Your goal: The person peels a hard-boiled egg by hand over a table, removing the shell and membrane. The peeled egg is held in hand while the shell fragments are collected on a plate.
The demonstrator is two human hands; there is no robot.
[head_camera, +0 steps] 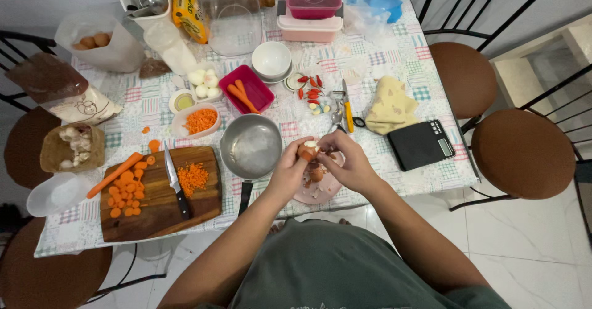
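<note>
My left hand (290,168) holds a brown-shelled boiled egg (306,151) with some white showing at its top. My right hand (346,161) pinches at the egg's shell from the right. Both hands hover over a pink plate (327,192) that carries shell bits and another brown egg (316,175). A steel pan (251,147) sits just left of my left hand, its dark handle pointing toward me.
A wooden board (160,193) holds a knife (175,182), carrot slices (125,193), chopped carrot (193,177) and a whole carrot (114,174). Farther back: peeled eggs (204,82), a pink carrot tray (246,89), chillies (311,89), a white bowl (271,59). A black scale (422,144) lies right.
</note>
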